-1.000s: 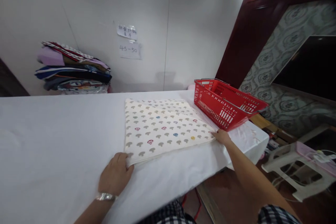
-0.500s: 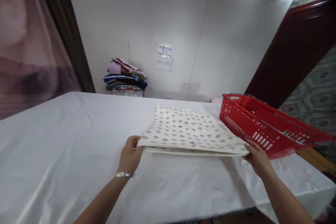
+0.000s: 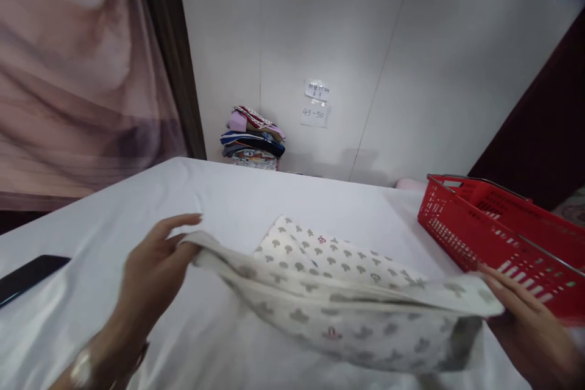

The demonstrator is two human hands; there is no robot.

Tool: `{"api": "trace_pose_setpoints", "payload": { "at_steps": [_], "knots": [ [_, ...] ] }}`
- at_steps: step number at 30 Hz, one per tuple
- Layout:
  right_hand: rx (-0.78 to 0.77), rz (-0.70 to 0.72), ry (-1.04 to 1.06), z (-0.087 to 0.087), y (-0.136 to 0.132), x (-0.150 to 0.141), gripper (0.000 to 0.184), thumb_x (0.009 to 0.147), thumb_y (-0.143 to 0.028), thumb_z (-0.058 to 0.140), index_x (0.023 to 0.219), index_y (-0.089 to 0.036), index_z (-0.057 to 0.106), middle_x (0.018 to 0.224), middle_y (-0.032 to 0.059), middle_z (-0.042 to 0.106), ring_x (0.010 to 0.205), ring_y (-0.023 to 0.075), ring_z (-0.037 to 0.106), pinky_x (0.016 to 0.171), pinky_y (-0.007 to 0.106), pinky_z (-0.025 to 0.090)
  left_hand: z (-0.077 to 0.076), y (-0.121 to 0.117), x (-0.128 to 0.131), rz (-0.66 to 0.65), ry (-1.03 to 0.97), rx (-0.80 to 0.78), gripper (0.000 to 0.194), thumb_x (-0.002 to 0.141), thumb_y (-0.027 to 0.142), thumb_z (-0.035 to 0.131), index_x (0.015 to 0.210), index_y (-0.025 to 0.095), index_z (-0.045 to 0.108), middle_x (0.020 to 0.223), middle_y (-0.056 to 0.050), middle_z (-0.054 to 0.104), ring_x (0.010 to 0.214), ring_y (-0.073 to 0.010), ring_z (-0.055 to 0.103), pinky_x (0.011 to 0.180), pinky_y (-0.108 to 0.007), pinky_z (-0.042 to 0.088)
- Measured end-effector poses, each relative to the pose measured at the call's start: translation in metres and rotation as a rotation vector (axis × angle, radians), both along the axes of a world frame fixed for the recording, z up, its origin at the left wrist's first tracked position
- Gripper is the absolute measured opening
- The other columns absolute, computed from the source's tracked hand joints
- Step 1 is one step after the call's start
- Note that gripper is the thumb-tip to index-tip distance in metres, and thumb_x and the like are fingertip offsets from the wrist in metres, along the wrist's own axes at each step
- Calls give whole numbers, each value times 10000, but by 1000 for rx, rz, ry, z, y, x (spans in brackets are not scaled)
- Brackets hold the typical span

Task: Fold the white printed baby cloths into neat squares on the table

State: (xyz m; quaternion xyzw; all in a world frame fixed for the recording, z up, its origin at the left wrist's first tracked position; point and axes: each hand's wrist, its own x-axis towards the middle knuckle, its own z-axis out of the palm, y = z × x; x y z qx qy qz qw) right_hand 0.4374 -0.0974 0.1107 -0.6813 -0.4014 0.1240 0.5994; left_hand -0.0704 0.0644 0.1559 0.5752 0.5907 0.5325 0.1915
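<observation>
A folded cream cloth (image 3: pixel 338 292) printed with small mushrooms is lifted off the white table (image 3: pixel 237 195) at its near edge and sags in the middle. My left hand (image 3: pixel 150 274) pinches its near left corner, with the fingers above the fabric. My right hand (image 3: pixel 525 323) grips the near right corner, just in front of the red basket (image 3: pixel 498 228). The far part of the cloth still rests on the table.
A stack of folded clothes (image 3: pixel 253 137) lies at the table's far edge against the white wall, under two paper notes (image 3: pixel 315 103). A dark phone (image 3: pixel 27 277) lies at the left. A pinkish curtain (image 3: pixel 82 73) hangs on the left.
Both hands have raised the cloth's near edge from the table and drawn it toward me. The view has swung left and up.
</observation>
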Motion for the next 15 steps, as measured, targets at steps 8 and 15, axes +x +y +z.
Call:
{"api": "trace_pose_setpoints", "payload": {
  "at_steps": [8,15],
  "knots": [
    [95,233,295,130,191,-8,108,724,-221,616,629,-189,577,594,-16,560,493,55,501,465,171,420,109,205,49,-62,132,158,306,677,95,468,930,73,638,967,-85,654,917,-197,580,822,-319,439],
    [421,200,77,242,232,-10,174,752,-275,595,926,-273,586,830,-26,641,639,57,596,589,212,417,260,244,46,15,203,513,512,809,185,172,1074,-149,457,1102,-106,558,1032,-186,478,775,-323,330]
  ]
}}
